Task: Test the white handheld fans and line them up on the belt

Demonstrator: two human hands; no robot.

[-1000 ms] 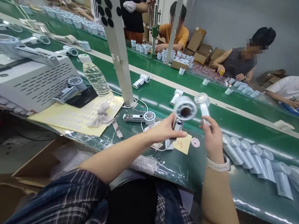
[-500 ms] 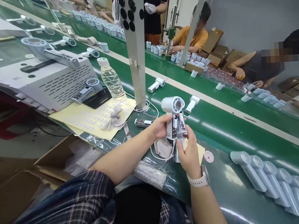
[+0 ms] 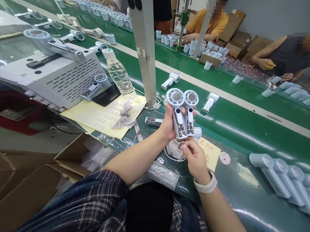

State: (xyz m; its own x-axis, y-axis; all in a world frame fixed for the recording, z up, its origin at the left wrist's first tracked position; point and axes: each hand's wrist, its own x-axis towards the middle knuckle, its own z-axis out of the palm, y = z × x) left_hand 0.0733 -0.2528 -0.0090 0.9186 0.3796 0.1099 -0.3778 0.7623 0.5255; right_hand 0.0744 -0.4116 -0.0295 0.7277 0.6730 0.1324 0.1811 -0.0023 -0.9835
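Note:
My left hand (image 3: 168,125) is closed around two pale blue handheld fans, held upright side by side. The left fan (image 3: 180,123) and the right fan (image 3: 190,121) both show their round heads and silvery handle faces. Just below the handle ends, my right hand (image 3: 196,158) pinches something small and dark, too small to name. Behind the hands, another pale blue piece (image 3: 198,132) is partly hidden. A crumpled light cloth (image 3: 174,150) and a white cable lie under them.
A water bottle (image 3: 120,76) and a metal post (image 3: 147,60) stand beyond my left hand. Several fans (image 3: 274,174) lie in a row at right. More fans rest on the green belt (image 3: 232,124). Co-workers sit across it. A yellow note (image 3: 213,154) lies near my right wrist.
The two fans have turned and spread so both heads face me. My right hand has moved from their side to below the handles, now pinching something small. The view has shifted slightly.

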